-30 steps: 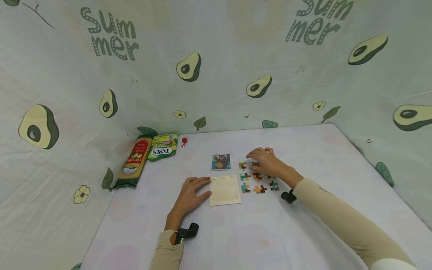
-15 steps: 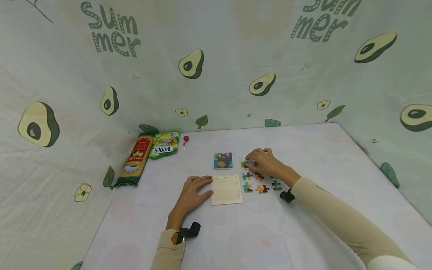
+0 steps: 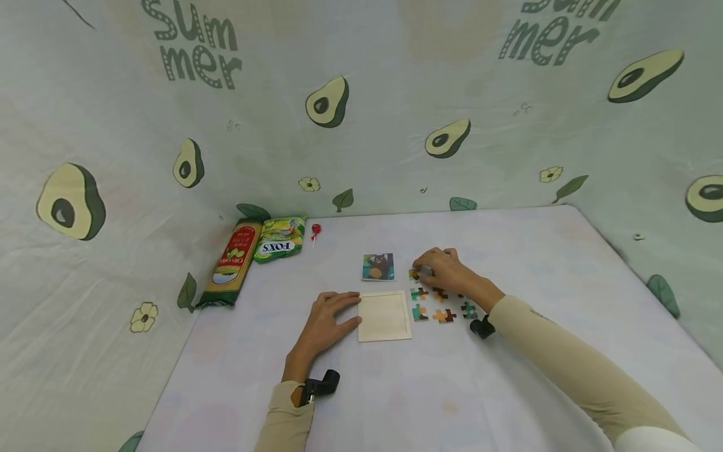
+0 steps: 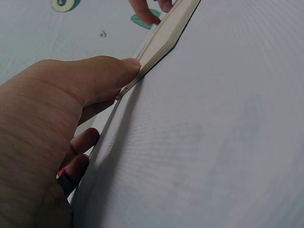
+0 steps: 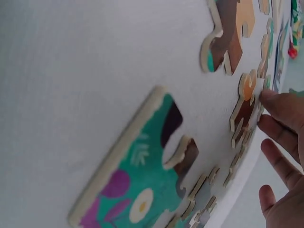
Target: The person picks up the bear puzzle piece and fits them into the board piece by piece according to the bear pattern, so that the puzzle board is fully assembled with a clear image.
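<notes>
Puzzle pieces [image 3: 444, 316] may scatter if the right hand [image 3: 447, 270], pinch unconfirmed, sweeps low; left hand [image 3: 323, 325] spread, touching wooden tray [image 3: 384, 317].

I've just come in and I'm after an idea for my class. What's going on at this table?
Someone is handling a small wooden jigsaw. The left hand touches the left side of a shallow wooden tray. The right hand is at the back of the puzzle pieces; whether it grips one is unclear. The visible pieces lie loose in rows on the table, right of the tray rather than in it. A bear picture lies behind the tray.
</notes>
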A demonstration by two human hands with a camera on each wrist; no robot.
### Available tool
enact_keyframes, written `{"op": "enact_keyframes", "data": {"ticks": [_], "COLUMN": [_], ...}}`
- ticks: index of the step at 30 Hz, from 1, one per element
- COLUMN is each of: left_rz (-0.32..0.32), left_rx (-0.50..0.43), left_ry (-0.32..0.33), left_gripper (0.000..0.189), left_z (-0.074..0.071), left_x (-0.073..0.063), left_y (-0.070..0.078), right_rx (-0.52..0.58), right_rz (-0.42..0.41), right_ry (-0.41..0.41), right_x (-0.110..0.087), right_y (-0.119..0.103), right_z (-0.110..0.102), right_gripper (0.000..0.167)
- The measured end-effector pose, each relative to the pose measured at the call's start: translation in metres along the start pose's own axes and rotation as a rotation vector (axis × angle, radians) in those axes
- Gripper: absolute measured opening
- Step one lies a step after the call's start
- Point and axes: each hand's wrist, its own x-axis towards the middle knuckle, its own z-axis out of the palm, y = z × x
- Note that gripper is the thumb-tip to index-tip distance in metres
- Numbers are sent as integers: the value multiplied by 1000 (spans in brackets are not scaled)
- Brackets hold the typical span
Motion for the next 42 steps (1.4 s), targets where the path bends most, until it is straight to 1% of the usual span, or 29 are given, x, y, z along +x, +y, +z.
{"op": "enact_keyframes", "data": {"ticks": [5,7,11,19,26,33,42], "left_rz": [1,-3,-16,-6,6,15,27], "left_rx": [-6,-9,4,22,14,13,2], "left_ry": [-7,-16,-26,-18,-4,8,22], "left_gripper": [44,45,44,45,44,44,44], "left_z": [2,2,4,3,2,2,2], "left_x": [2,2,1,2,1,1,0], "left_y": [3,3,4,3,1,-2,-1], "right_rx": [-5,-10,-37,-72,-66,-59,-61], "right_rz": [2,6,-26,-16,-33,-65,-76], "right_ry": [29,29,42,72,89,142,162], "right_x": [-2,-3,-4,-5,-8,-11,-16], "right_y": [0,0,-1,-3,-10,-17,-21], "right_z": [-1,0,2,-4,-12,-19,-24], "right_gripper": [29,28,27,28,29,26,25]}}
